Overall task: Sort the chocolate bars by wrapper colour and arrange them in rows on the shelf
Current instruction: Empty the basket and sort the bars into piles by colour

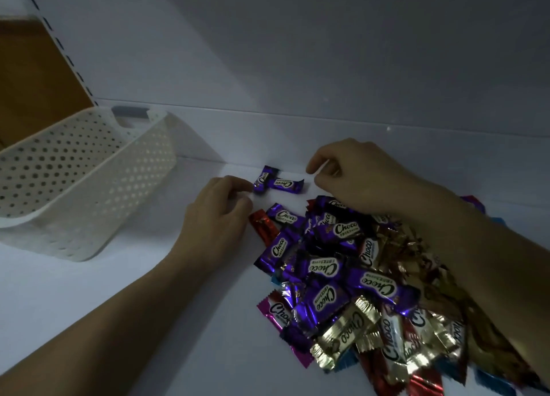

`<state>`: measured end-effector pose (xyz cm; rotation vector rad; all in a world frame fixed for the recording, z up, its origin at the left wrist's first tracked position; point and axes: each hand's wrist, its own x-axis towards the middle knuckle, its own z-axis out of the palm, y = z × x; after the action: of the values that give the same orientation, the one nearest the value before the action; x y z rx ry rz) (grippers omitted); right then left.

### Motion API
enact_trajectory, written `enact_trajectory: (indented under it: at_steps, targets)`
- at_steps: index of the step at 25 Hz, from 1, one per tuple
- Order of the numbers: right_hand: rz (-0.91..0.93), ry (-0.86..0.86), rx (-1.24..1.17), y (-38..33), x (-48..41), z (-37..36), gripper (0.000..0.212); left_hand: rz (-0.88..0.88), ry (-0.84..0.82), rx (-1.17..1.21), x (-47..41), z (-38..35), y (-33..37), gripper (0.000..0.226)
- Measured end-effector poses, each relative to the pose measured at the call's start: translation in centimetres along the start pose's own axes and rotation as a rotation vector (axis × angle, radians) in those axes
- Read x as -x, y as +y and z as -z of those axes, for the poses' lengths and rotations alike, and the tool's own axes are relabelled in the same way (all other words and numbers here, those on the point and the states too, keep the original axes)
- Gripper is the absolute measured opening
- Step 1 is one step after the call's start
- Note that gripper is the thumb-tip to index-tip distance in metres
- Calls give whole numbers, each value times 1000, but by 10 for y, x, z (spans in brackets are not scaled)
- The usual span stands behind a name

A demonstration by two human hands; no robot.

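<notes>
Dim white shelf [148, 291] carries two touching purple bars [287, 184] at the back. The left hand [220, 214] pinches one bar's end; the right hand [351, 172] hovers beside, fingers curled, empty. A mixed pile [357, 291] lies nearer.

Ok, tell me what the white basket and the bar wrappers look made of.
White basket: likely moulded plastic, matt, with regular round holes. Bar wrappers: apparently metallised film or foil, glossy, creased and glinting, with crimped serrated ends.

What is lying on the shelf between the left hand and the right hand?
In the head view, two purple foil-wrapped chocolate bars lie there on the white shelf, touching each other; the left hand reaches one.
</notes>
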<state>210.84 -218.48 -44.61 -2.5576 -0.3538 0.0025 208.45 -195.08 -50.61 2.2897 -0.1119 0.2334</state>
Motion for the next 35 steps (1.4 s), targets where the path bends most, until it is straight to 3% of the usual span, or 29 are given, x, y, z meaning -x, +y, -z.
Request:
enact_trajectory:
  at_steps: [4,9,13,18,26,35]
  targets:
    - [43,-106,67,-6,30,29,16,-117,-46,-147,16,0,2,43]
    - [72,-273,198,-17,52,44,19,-230,-151,-375,23,-2,1,55]
    - [64,-295,188,-5,53,36,15,-241,-166,-428,24,-4,-1,53]
    - [12,-334,-46,10,52,40,12,-224,-141,-354,23,-4,0,33]
    - [-119,-67,-246,13,40,30,9,-149,-105,-198,20,-1,1,26]
    - [-122,-1,-117,-13,-31,-2,13,-137,-77,-145,17,1,1,22]
